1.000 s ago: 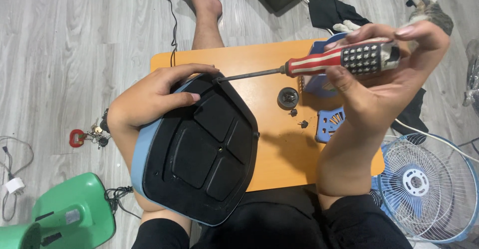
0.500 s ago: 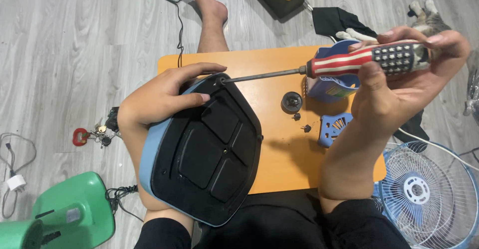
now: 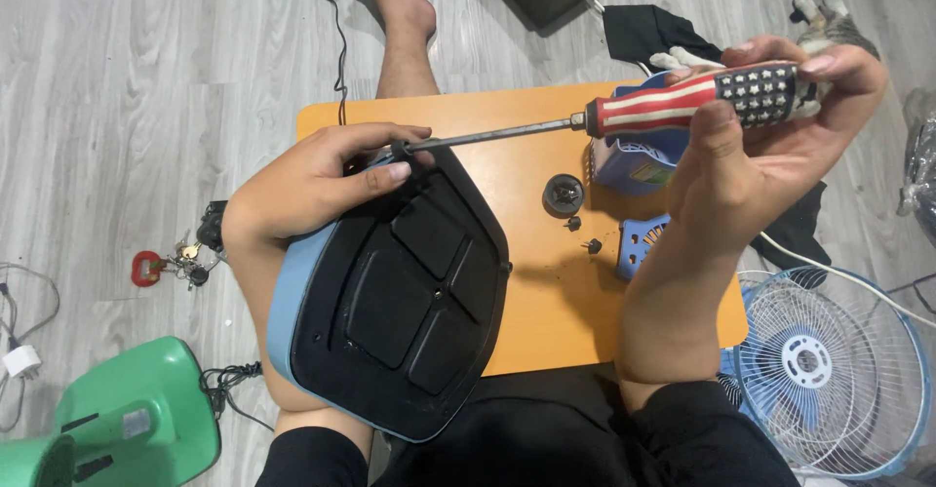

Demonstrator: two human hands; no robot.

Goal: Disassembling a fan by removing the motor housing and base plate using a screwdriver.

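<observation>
Centre of the frame, and the big piece is a rounded fan base with a black ribbed underside and a pale blue rim, tipped up on its edge, its lower end resting on the person's lap and its upper end leaning over the near edge of a low orange wooden table. The left hand is clamped over the top corner of that base, fingers curled around the rim, thumb pressed flat on the black plastic. Over on the upper right, the right hand is wrapped tight around the handle of a long screwdriver with a red-and-white striped, star-patterned grip. Its steel shaft runs nearly level across the table top, pointing left, and the tip sits right at the upper corner of the base, tucked under the left fingers; the exact contact point is hidden.

On the table, right of the base, lies a small round black cap, with two tiny dark screws just below it. Beside those, blue slotted plastic parts sit partly behind the right wrist. Lower right on the grey plank floor, a white wire fan grille with a blue ring. Lower left, a green plastic housing; above it, a bunch of keys on a red ring.
</observation>
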